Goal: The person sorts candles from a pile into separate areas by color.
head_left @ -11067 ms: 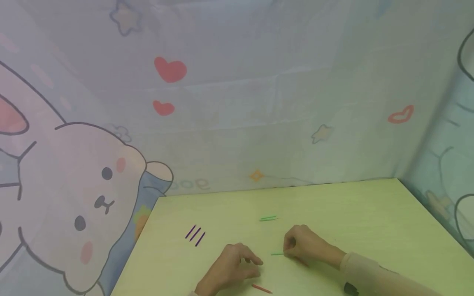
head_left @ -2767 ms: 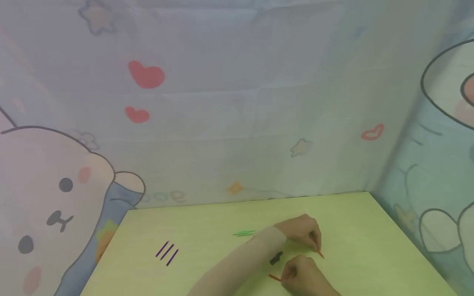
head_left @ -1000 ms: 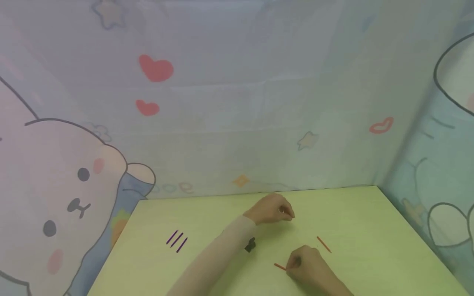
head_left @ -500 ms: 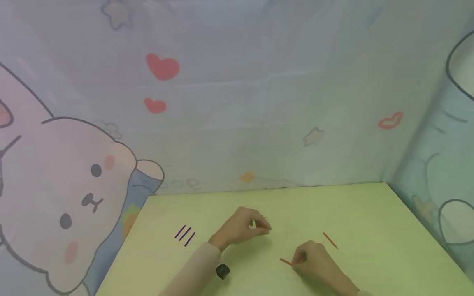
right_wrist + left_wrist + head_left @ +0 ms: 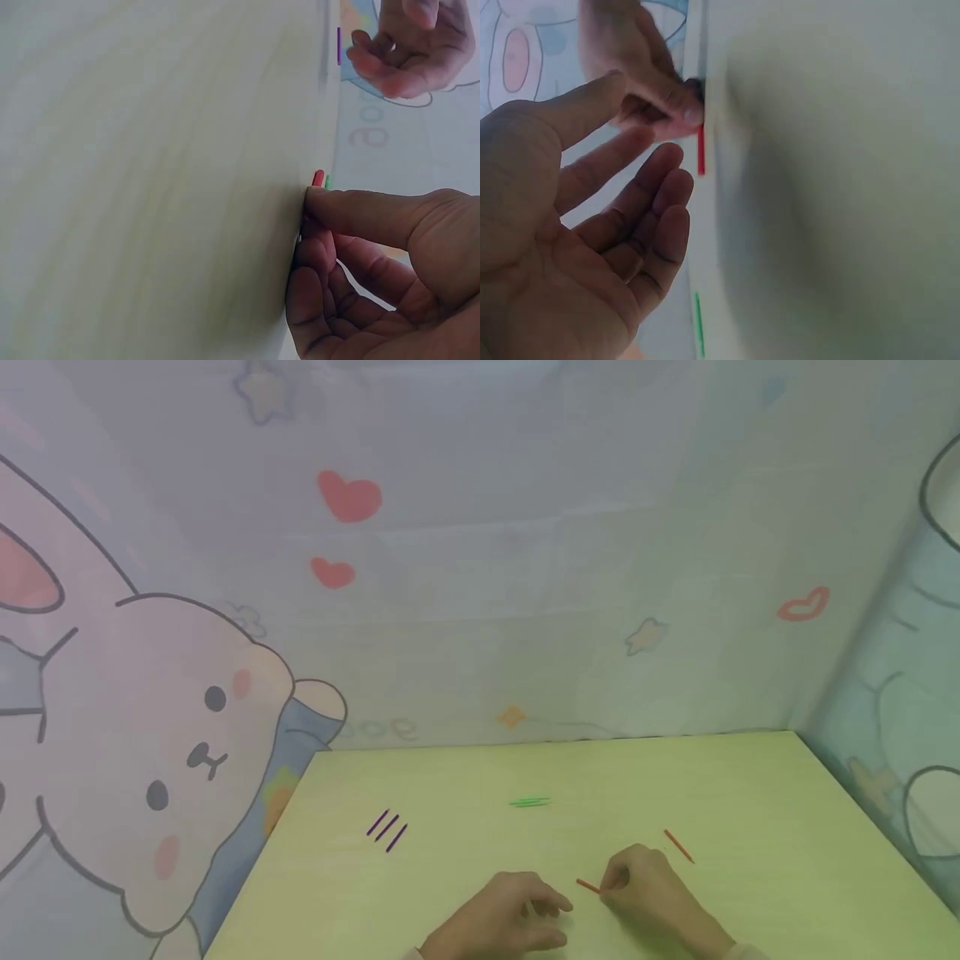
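Note:
In the head view my right hand [image 5: 660, 893] pinches a thin red stick [image 5: 588, 886] between thumb and fingertips, low at the table. The stick's free end points left. My left hand [image 5: 502, 917] hovers just left of it, fingers loosely bent and apart, holding nothing. The left wrist view shows that palm [image 5: 562, 247] bare, and the red stick [image 5: 701, 150] jutting from the other hand. A second red stick [image 5: 678, 847] lies slanted on the table, behind and right of my right hand. In the right wrist view the thumb covers most of the pinched stick [image 5: 319, 177].
Green sticks [image 5: 529, 802] lie close together at the table's back middle. Three purple sticks [image 5: 387, 830] lie slanted and parallel at the left. A pale yellow-green table [image 5: 720, 777] ends at a fabric backdrop [image 5: 480, 635] printed with cartoons, behind and on both sides.
The left hand let go of a red stick at the right, passed over the green sticks and drew back toward the front. The right hand, earlier on a green stick, still holds its red one.

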Action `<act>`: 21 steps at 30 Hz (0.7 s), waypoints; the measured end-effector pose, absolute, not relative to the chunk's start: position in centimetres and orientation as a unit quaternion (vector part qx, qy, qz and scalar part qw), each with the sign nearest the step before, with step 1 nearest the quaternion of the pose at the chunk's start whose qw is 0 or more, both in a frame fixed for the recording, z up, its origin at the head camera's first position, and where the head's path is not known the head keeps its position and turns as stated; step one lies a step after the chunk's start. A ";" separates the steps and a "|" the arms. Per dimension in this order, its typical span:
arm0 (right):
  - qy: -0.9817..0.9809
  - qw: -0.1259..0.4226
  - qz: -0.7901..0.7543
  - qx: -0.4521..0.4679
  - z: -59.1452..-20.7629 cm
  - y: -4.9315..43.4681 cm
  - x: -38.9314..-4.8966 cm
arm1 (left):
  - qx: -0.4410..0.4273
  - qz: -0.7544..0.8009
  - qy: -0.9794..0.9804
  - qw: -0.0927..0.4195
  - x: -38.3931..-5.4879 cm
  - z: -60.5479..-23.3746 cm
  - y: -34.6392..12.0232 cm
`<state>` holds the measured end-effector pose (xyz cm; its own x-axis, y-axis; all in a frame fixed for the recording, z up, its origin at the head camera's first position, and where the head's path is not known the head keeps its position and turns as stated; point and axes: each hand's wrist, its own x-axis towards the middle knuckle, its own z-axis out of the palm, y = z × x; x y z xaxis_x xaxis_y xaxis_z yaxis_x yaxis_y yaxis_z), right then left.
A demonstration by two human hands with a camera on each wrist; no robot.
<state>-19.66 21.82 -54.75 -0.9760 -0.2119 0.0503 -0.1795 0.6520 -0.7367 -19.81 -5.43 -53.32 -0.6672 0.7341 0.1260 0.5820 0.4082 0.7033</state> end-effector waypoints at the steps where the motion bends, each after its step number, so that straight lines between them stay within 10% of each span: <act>1: 0.908 0.019 -0.405 -0.110 -54.8 21.9 -19.7 | 0.390 0.372 0.836 0.104 -19.4 -53.6 -5.3; 21: 0.897 0.026 -0.428 -0.104 -54.5 21.7 -19.6 | 0.335 0.385 0.836 0.199 -17.9 -54.0 -5.0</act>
